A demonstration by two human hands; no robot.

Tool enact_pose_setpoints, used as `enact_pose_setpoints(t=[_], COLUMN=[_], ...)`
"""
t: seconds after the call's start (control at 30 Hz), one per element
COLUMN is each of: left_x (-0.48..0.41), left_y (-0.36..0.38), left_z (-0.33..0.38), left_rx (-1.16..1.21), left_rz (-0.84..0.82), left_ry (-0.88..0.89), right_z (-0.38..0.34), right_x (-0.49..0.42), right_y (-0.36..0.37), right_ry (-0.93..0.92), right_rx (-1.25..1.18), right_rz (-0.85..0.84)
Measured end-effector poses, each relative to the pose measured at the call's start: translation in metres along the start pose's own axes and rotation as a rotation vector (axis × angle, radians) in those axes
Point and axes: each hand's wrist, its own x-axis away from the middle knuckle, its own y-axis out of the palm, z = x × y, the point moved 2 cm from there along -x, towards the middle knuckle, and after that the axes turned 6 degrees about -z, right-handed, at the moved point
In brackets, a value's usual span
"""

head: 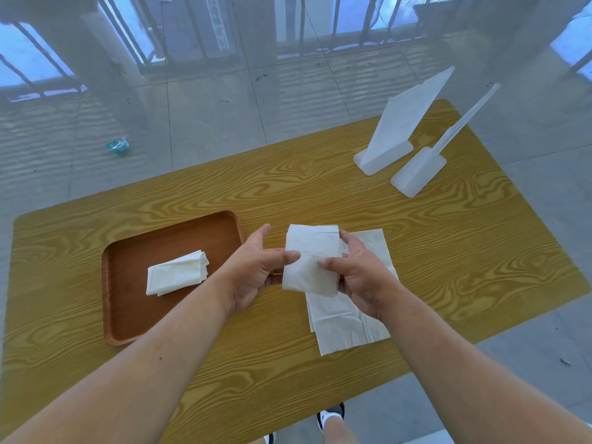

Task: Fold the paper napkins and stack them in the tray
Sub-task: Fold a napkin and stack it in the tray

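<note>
Both hands hold a half-folded napkin (pixel 312 261) just above the worktop (pixel 416 251), its long axis running away from the person. The left hand (pixel 256 270) pinches its left edge with fingers extended; the right hand (pixel 355 274) grips the right edge, thumb on top. Flat napkins (pixel 349 325) lie beneath and to the right. The tray (pixel 128 315) lies to the left, nearer the left hand, with one folded napkin (pixel 176 272) in it, so the transfer would likely go leftward.
</note>
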Motion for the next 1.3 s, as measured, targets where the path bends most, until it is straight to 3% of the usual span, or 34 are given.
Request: enact_pose_setpoints(t=[0.23,0.43,0.67,0.87,1.13,1.3], left_x=[-0.002,-0.003,0.004,0.006,0.002,0.001], left_y=[0.008,0.006,0.003,0.005,0.0,-0.003], left_z=[-0.001,0.005,0.007,0.011,0.011,0.017], left_rx=[-0.164,-0.085,-0.036,-0.214,-0.592,-0.733], left_rz=[0.016,0.006,-0.04,0.05,0.231,0.292], left_ry=[0.069,0.023,0.086,0.154,0.244,0.319], right_z=[-0.005,-0.014,-0.013,-0.013,-0.018,-0.025], right_x=[0.002,0.007,0.004,0.0,0.001,0.002], right_y=[0.005,0.012,0.011,0.009,0.005,0.005], right_ry=[-0.06,-0.126,-0.159,-0.164,-0.24,-0.306], right_rx=[0.192,0.273,0.314,0.346,0.661,0.714], right_rz=[0.0,-0.099,0.013,0.031,0.17,0.234])
